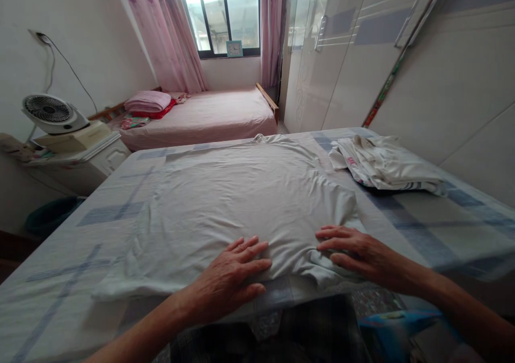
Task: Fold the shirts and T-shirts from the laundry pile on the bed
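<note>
A pale, thin garment [233, 202], shaped like a shirt, lies spread on the bed with its near edge toward me. Fine creases run over it, and its right side is bunched. My left hand [229, 277] rests palm down on its near edge, fingers stretched and slightly spread. Further right, my right hand [358, 250] touches the crumpled near right corner with its fingers apart. Neither hand grips the cloth. A stack of folded clothes [386, 162], mostly white, sits on the bed at the far right.
The bed sheet [116, 213] has blue-grey checks. Behind stands a second bed [225, 111] with a folded pink quilt [148, 101]. A fan [54, 113] tops a cabinet [100, 159] at left. Wardrobe doors [350, 57] line the right. A blue bag [402, 323] is below.
</note>
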